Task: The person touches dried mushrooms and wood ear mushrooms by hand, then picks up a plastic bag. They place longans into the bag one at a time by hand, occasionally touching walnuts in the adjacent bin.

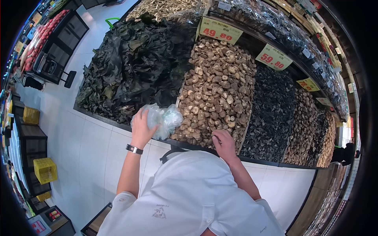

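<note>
My left hand (142,129) grips a crumpled clear plastic bag (170,119) at the front edge of the display, where the dark dried seaweed (132,59) meets the dried shiitake mushrooms (216,86). A black wristband circles that wrist. Over the near right part of the shiitake heap is my right hand (225,144), its fingers bent and close together against the mushrooms. Whatever those fingers hold, if anything, is hidden. Just right of this hand, beyond a thin divider, lies a heap of black dried fungus (271,106).
Price signs (220,30) stand behind the heaps, below a shelf of packaged goods (275,27). More dried goods (303,122) continue to the right. Yellow baskets (45,170) sit at far left, and a dark display stand (59,43) is at upper left.
</note>
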Motion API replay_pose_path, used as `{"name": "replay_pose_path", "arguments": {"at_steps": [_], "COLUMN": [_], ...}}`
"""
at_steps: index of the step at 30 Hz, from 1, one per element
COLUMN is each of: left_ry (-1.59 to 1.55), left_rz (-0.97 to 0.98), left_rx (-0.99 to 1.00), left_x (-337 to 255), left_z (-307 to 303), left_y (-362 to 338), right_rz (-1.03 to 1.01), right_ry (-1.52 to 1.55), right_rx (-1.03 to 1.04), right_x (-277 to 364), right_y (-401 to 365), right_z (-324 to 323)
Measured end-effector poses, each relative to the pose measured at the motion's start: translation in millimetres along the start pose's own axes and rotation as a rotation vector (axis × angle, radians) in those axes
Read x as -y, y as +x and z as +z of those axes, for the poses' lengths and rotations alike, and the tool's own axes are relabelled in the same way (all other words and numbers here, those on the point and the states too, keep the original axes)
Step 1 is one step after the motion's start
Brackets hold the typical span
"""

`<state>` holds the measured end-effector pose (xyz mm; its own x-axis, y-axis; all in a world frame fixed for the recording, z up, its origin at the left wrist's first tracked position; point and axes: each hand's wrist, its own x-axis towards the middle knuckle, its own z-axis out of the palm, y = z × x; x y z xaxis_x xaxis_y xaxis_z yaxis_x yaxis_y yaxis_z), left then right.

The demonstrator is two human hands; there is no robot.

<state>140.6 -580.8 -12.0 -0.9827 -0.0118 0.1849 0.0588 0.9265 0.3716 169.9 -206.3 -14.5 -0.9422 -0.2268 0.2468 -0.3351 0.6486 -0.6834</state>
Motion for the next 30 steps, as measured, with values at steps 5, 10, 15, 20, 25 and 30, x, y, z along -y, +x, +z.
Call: {"name": "replay_pose_path", "arguments": {"at_steps": [5,10,15,20,25,30], "left_ry": [-0.166,-0.424,-0.917,-1.394,-1.764,-1.842], "left_rz": [-0.231,-0.34,-0.452,-0.581,-0.488,-0.496], "left_rx": [-0.024,-0.202,-0.28,-0.318,-0.118,0.191], "left_x": [46,70,70,34,6,-31], "left_z": [29,6,-63,-105,-74,-43], "left_y": [-1,-2,-5,2,5,16], "right_rz": [-0.032,-0.043,-0.073,-0.091,0.065,0.282], "right_ry": [0.006,0.013,0.035,0.135,0.333,0.884], "right_rx": [-0.01,-0.029,-0.015,0.045,0.149,0.095], "right_x": [7,13,26,51,103,120], "right_y": [8,11,21,40,64,64], "right_z": [8,13,18,29,39,37]}}
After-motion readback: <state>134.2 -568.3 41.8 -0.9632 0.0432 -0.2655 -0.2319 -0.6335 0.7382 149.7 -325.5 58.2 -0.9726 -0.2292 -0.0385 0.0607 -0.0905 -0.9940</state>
